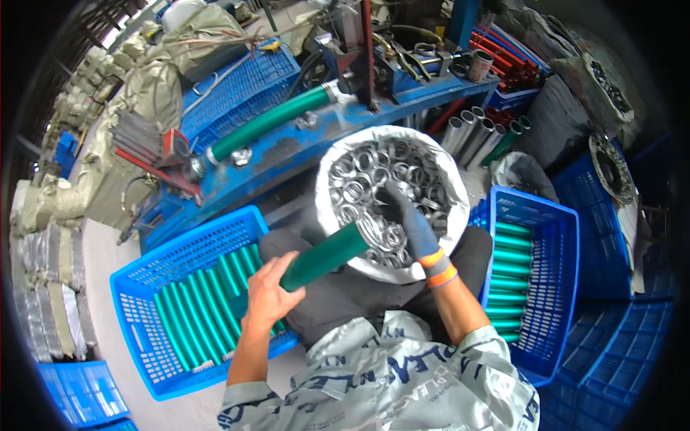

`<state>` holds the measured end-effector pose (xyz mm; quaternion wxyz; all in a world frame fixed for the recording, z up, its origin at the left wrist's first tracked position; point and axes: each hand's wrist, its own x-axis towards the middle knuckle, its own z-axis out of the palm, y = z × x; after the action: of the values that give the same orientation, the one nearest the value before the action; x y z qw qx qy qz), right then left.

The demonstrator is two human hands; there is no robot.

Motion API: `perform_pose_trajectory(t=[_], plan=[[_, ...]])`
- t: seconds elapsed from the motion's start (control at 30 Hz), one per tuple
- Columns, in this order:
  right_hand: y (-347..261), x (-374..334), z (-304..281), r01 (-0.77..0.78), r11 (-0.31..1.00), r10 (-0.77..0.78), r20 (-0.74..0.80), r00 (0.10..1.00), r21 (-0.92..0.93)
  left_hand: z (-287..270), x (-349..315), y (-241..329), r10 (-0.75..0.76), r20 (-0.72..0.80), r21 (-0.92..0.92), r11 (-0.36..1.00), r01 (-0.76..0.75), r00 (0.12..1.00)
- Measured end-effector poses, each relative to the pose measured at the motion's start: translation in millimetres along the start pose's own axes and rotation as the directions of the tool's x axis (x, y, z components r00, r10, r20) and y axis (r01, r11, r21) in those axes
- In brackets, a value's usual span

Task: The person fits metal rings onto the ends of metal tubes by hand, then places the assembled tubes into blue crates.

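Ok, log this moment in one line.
left hand: holds green tube | right hand: gloved, at rings in bin | bench: another tube

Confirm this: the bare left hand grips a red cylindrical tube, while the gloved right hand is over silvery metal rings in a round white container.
The colour is wrong: the head view shows the bare left hand gripping a green cylindrical tube. The rest stands.

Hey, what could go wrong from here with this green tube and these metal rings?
The left hand alone holds the green tube, so it might slip or twist. The tube's far end is over the loose metal rings, so it could knock against them and get scuffed. The gloved right hand is at that jumbled pile, so a ring might snag the glove.
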<state>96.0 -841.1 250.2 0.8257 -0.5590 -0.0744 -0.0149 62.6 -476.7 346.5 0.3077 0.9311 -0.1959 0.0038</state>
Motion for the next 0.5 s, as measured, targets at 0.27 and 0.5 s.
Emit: perform_pose_trajectory(t=[0.27, 0.5], plan=[[70.1, -16.6, 3.1, 0.18, 0.233, 0.44, 0.268, 0.857, -0.956, -16.0, -1.3, 9.8, -0.042, 0.069, -0.159, 0.986, 0.053, 0.997], [111.2, -24.8, -30.3, 0.199, 0.144, 0.439, 0.243, 0.865, -0.969, -12.0, -4.3, 1.9, -0.339, -0.182, -0.874, 0.486, 0.007, 0.923]])
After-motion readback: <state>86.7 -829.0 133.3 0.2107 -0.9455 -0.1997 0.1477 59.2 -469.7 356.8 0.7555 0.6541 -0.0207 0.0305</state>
